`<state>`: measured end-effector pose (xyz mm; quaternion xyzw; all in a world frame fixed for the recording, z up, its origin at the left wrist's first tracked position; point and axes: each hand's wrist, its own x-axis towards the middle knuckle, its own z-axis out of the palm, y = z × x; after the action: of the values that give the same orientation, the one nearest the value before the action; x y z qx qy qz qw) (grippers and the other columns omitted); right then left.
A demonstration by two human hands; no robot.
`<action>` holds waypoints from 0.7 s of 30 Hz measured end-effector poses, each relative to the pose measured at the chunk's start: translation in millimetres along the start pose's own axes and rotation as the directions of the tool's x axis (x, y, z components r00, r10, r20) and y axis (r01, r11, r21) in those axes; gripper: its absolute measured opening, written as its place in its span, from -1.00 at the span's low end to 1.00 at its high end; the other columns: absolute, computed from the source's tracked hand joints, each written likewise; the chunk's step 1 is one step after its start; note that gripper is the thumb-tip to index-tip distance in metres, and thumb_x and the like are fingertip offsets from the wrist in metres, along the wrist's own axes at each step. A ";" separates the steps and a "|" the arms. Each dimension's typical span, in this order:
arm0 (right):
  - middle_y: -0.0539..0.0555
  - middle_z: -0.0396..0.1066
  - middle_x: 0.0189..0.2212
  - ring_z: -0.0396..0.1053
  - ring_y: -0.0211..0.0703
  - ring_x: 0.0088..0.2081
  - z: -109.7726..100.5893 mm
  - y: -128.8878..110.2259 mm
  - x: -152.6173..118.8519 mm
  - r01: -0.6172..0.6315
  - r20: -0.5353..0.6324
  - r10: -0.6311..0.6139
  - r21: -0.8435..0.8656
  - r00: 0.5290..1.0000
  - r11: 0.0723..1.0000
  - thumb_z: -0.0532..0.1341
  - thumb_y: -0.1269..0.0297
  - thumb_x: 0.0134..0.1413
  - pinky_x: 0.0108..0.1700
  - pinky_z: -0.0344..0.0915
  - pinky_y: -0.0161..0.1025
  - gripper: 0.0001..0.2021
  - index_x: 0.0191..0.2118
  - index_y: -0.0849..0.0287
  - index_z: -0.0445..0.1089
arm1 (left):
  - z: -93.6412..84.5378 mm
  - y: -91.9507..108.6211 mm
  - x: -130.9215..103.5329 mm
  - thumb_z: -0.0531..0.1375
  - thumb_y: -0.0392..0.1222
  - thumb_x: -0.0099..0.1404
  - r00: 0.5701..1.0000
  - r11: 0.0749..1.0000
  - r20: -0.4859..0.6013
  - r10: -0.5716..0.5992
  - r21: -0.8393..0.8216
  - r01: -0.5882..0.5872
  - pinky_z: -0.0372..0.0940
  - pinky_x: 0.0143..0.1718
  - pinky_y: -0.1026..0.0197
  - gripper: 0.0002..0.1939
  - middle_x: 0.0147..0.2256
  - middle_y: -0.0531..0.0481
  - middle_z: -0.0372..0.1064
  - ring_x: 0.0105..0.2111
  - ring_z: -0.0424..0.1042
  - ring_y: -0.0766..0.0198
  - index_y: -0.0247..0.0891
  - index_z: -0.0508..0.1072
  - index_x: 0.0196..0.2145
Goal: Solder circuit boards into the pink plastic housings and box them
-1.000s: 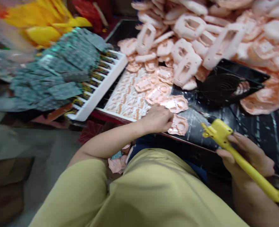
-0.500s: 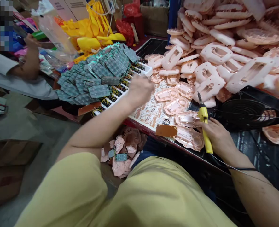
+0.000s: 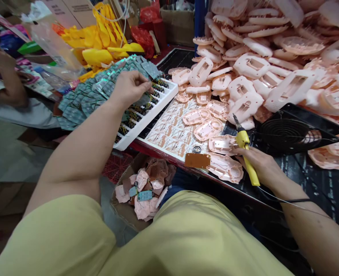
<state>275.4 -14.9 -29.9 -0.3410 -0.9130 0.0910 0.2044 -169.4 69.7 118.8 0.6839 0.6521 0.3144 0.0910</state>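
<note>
Yellow tool (image 3: 251, 171) clasped in right hand (image 3: 261, 163); left hand (image 3: 130, 87) curls over circuit boards (image 3: 96, 91), grip unclear.

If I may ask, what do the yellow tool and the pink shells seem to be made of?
Yellow tool: probably smooth plastic, judging by its uniform casing; its grey tip looks metallic. Pink shells: likely semi-matte moulded plastic, given their repeated shapes and openings.

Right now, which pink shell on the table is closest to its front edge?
The shell with the brown board at its left end. It lies along the table's front edge; the other shells sit farther back.
</note>
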 end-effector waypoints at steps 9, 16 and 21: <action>0.13 0.50 -0.05 0.48 -0.04 -0.03 -8.1 -26.2 -15.7 -0.044 -0.077 0.032 -0.151 0.996 0.988 0.12 0.39 0.25 -0.07 0.47 -0.13 -0.72 0.04 0.10 0.37 | 66.8 75.8 -21.7 0.28 -0.02 0.15 0.911 0.907 0.363 0.198 -0.421 -0.029 0.33 -0.33 0.18 -0.77 -0.47 0.03 0.44 -0.43 0.43 0.29 -0.25 0.47 -0.43; 0.09 0.55 -0.16 0.53 -0.16 -0.15 -28.0 -58.2 -37.9 -0.152 -0.393 0.126 -0.035 0.911 0.988 0.28 0.46 0.10 -0.10 0.48 -0.26 -0.71 -0.04 0.12 0.39 | 153.4 132.3 -63.2 0.21 -0.29 0.17 0.636 0.917 0.666 0.390 -0.216 -0.336 0.28 -0.30 0.24 -0.85 -0.38 -0.01 0.54 -0.35 0.48 0.25 -0.27 0.59 -0.32; 0.03 0.57 -0.32 0.54 -0.23 -0.34 -41.4 -68.0 -57.3 -0.151 -0.475 0.140 0.015 0.869 0.988 0.33 0.52 0.02 -0.24 0.49 -0.34 -0.74 -0.14 0.15 0.43 | 174.6 137.8 -72.7 0.23 -0.28 0.18 0.644 0.905 0.662 0.385 -0.132 -0.405 0.23 -0.32 0.28 -0.87 -0.41 0.00 0.54 -0.37 0.47 0.25 -0.27 0.60 -0.35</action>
<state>292.8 -102.6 10.4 -0.4228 -0.8079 0.0096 0.4104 44.9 32.3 32.6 0.8769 0.4136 0.0483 0.2401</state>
